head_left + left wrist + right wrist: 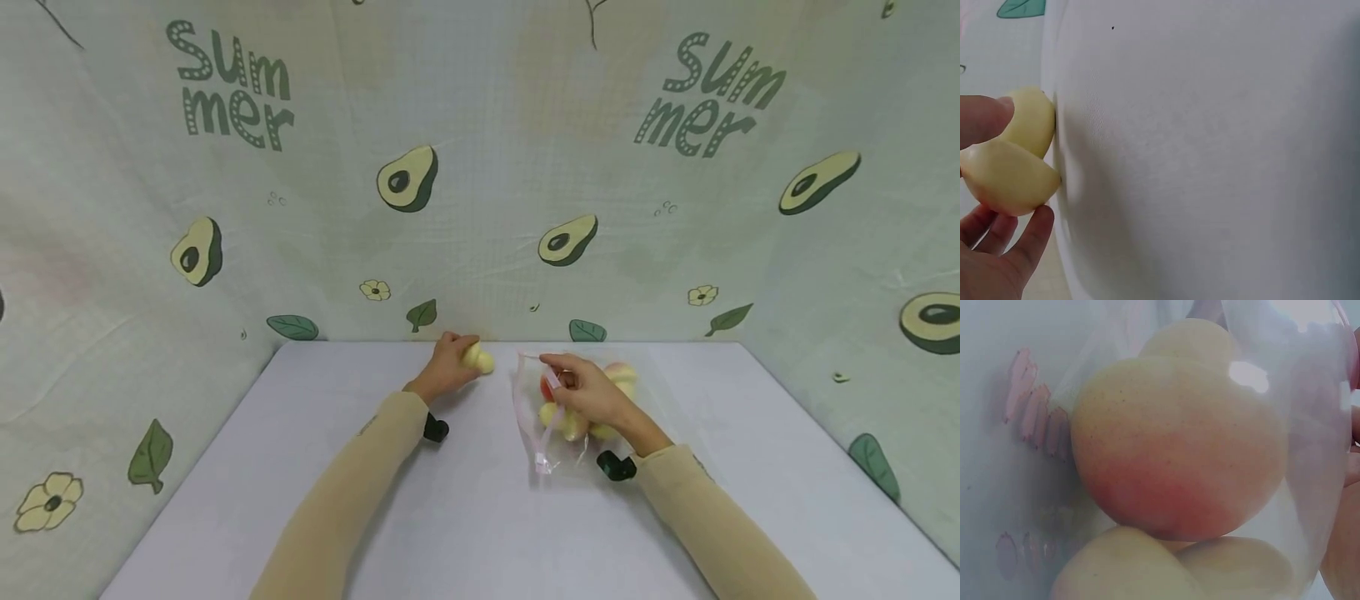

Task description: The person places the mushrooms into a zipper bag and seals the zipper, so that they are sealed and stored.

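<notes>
Two smooth, pale-yellow, rounded fruits (1013, 175) are being gripped by the left hand (450, 367) near the far edge of the white table (450, 517); hands apart, a clear pink-trimmed bag (542, 461) of red-blushed yellow fruit (1179, 450) is being pinched by the right hand (588, 393).

Everything is carried by a table (450, 517), whose top is pale, plain and smooth, tinged slightly with lilac. Its straight far edge and its left and right edges can be seen, while the near part is cut off by the frame. Right of centre, toward the far edge, a clear plastic bag (562, 457) is laid, its pink-edged mouth turned left; yellow and red fruit (576, 425) is contained in it. Whether the pair of yellow fruits (1010, 178) at the far edge, left of the bag, is borne by the top cannot be told. A tiny dark speck (1112, 27) is shown on the surface.
</notes>
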Demonstrator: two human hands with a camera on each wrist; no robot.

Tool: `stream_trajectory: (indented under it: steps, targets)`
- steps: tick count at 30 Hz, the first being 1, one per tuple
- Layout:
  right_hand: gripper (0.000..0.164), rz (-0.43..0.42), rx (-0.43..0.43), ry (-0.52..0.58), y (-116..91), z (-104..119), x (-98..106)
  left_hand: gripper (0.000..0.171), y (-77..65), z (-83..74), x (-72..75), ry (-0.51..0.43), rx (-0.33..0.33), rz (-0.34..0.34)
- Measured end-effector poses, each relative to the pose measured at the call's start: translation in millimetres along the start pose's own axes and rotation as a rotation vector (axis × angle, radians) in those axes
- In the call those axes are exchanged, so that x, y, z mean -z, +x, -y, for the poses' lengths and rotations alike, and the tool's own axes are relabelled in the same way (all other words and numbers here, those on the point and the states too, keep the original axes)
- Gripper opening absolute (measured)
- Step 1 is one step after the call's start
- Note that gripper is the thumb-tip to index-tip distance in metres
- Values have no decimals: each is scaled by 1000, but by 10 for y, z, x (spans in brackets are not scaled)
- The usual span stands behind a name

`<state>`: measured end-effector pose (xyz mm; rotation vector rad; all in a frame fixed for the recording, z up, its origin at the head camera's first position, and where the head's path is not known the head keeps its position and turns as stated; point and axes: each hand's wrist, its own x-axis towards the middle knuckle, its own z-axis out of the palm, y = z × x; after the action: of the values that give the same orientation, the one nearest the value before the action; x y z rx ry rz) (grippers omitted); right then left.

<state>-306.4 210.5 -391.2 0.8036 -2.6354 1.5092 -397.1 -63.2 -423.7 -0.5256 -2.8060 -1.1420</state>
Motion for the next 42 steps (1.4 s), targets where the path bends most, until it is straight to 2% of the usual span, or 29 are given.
stream_trajectory:
  steps: [6, 13, 18, 25, 33, 42]
  targets:
    - [55, 2, -2, 17, -2, 13, 4, 66, -55, -3, 4, 24, -15, -1]
    - [55, 8, -4, 25, -2, 8, 8, 64, -116, 11, -7, 51, -69, -12]
    - [56, 21, 1, 40, 1, -1, 4, 62, -180, 25, -39, 12, -64, -26]
    - [56, 10, -7, 2, -20, 63, 3, 61, -252, 17, -76, -41, -43, -28]
    - [56, 0, 12, 2, -8, 0, -1, 60, -364, -34, -86, -29, -123, -49]
    - [55, 2, 7, 9, -12, 5, -11, 58, -511, -115, -124, -79, -85, -32]
